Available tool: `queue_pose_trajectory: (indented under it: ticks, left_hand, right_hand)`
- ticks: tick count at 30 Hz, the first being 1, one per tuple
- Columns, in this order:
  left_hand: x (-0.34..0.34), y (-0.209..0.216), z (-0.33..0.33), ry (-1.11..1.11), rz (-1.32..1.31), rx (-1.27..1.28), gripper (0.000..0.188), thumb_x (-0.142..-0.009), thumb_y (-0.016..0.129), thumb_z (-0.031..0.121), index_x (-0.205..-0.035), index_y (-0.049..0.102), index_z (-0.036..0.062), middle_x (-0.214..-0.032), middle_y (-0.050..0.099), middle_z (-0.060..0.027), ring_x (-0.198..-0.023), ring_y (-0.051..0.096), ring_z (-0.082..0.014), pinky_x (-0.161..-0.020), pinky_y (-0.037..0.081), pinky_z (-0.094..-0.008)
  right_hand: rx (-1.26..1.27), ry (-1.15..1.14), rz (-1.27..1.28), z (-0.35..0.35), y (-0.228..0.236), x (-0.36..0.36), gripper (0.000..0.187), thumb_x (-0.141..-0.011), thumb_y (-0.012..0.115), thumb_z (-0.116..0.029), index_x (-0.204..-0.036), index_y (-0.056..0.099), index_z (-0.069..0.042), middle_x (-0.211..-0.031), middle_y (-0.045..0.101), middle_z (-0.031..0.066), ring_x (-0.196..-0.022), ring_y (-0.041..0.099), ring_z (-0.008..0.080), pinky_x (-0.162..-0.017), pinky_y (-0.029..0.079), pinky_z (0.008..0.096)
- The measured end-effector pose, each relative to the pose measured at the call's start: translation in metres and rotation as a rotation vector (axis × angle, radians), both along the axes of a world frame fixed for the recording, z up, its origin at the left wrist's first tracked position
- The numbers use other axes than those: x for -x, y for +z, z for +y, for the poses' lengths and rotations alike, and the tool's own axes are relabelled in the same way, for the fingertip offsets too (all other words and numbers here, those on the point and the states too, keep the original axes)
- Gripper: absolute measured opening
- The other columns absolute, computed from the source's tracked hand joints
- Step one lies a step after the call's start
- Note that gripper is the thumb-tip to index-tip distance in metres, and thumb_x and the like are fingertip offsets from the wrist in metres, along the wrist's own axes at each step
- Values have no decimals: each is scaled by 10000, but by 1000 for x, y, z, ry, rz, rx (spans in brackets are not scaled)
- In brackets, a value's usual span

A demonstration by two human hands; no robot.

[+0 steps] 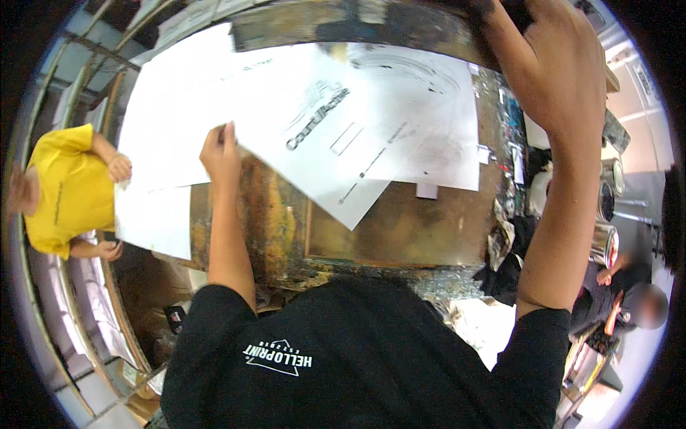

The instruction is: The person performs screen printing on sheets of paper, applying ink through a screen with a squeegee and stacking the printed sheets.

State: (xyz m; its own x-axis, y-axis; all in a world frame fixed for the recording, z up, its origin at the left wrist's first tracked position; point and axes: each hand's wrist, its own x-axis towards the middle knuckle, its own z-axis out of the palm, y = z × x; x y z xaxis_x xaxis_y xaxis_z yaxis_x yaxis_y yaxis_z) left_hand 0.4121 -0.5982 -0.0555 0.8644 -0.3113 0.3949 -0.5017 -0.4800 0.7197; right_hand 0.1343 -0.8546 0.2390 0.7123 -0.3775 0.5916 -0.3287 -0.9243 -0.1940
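Note:
A white printed sheet [343, 157] with dark lettering lies at a slant over other white paper on the worktable. My left hand [221, 154] is at the sheet's left corner, thumb and fingers pinched together there. Up at the top right, my right hand [561, 68] reaches toward a dark board or frame [436, 27] along the far side. Its fingers run into shadow and the picture's edge, so what they touch is hidden. Under the slanted sheet, another white sheet [450, 154] carries black smears. Large white paper [168, 121] covers the table's left part.
Left of the table stands a person in a yellow shirt [68, 189], one hand near the paper. The table [400, 232] is stained brown. Cans [604, 243] and dark cloths [514, 247] stand or lie to the right. Another person [607, 293] is at the far right. Racks [93, 322] line the left.

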Motion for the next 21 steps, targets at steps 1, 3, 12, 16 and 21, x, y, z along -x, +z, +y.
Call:
queue_pose_trajectory:
  ticks: [1, 3, 12, 16, 21]
  left_hand:
    - [9, 2, 40, 132, 81, 23, 332, -996, 645, 284, -1017, 722, -38, -836, 711, -107, -758, 630, -157, -694, 501, -308]
    - [3, -10, 109, 271, -67, 27, 321, -996, 652, 271, -1014, 721, -42, -842, 708, -93, -760, 610, -149, -685, 493, -315]
    - [-17, 12, 198, 687, -415, -361, 418, -889, 768, 287, -1205, 676, 29, -1164, 665, -194, -1074, 602, -328, -930, 480, -472]
    - [24, 48, 36, -343, -381, -337, 739, -828, 778, 523, -1393, 597, 81, -1414, 557, -183, -1335, 484, -375, -1123, 369, -524]
    - [17, 12, -65, -518, -439, -1017, 1258, -679, 464, 977, -1559, 369, 83, -1631, 290, -199, -1535, 194, -387, -1240, 93, -584]
  right_hand:
    - [91, -46, -9, 7, -11, -9, 517, -1015, 509, -464, -815, 660, -12, -641, 649, 82, -555, 589, 153, -510, 454, 298]
    - [209, -63, 4, -3, -12, -8, 465, -1004, 536, -453, -888, 657, -20, -720, 653, 112, -653, 601, 215, -600, 468, 337]
    - [308, -80, 9, -47, -18, -1, 471, -964, 556, -437, -1235, 645, -62, -1038, 686, 251, -995, 654, 442, -867, 502, 483]
    - [254, -89, 59, -47, -6, 0, 471, -960, 549, -415, -1266, 628, -67, -1099, 681, 253, -1030, 649, 439, -886, 497, 486]
    - [-41, -57, 107, -14, 18, -16, 451, -992, 525, -465, -938, 641, -33, -789, 649, 125, -720, 597, 263, -674, 481, 379]
